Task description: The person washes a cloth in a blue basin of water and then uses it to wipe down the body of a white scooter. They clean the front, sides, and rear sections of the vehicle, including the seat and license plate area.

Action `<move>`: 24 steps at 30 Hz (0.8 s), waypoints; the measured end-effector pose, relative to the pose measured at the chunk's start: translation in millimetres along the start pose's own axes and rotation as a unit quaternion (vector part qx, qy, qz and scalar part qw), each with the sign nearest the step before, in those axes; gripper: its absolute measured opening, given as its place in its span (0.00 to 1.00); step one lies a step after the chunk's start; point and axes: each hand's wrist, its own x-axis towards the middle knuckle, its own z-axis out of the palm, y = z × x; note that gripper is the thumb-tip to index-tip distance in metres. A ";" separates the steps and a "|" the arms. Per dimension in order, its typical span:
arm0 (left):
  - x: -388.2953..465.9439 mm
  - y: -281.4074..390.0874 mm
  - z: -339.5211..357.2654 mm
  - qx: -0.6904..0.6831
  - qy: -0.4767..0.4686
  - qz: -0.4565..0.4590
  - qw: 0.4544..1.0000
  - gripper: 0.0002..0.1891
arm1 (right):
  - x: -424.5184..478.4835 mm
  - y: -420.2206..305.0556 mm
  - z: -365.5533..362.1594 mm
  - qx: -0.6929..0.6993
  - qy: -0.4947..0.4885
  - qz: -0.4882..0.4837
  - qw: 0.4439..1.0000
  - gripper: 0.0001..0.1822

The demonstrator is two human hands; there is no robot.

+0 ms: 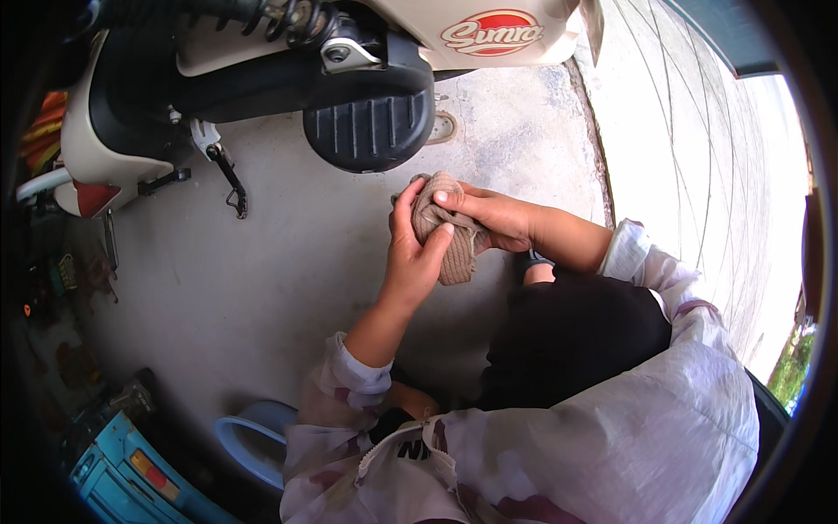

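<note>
A brown ribbed cloth is bunched up between my two hands, its loose end hanging down below them. My left hand grips it from the left, fingers around the far side and thumb across the front. From the right, my right hand holds the upper part, thumb pressed on a fold. Both hands are above the concrete floor, just below the round black ribbed cover of a cream-and-black scooter. The fingertips behind the cloth are partly hidden.
The scooter's kickstand points down at the upper left, near a red tail reflector. At the lower left are a blue plastic basin and a turquoise case or vehicle part. A dark floor joint runs at the right.
</note>
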 end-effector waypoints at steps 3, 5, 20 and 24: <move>-7.1 -1.3 -6.8 0.136 -0.036 -0.002 0.990 0.40 | 11.7 10.4 -8.2 0.029 0.021 -0.002 0.999 0.36; -7.3 -4.7 -7.9 0.175 -0.036 -0.005 0.984 0.40 | 19.7 21.6 -13.6 0.058 0.063 -0.020 0.996 0.31; 46.3 8.4 -4.2 -0.178 0.120 -0.137 0.967 0.19 | 63.3 8.3 -11.3 0.069 0.292 -0.488 0.820 0.20; 78.7 -2.9 -10.1 -0.207 0.216 -0.115 0.947 0.17 | 93.5 -4.7 -11.9 -0.041 0.397 -0.478 0.782 0.16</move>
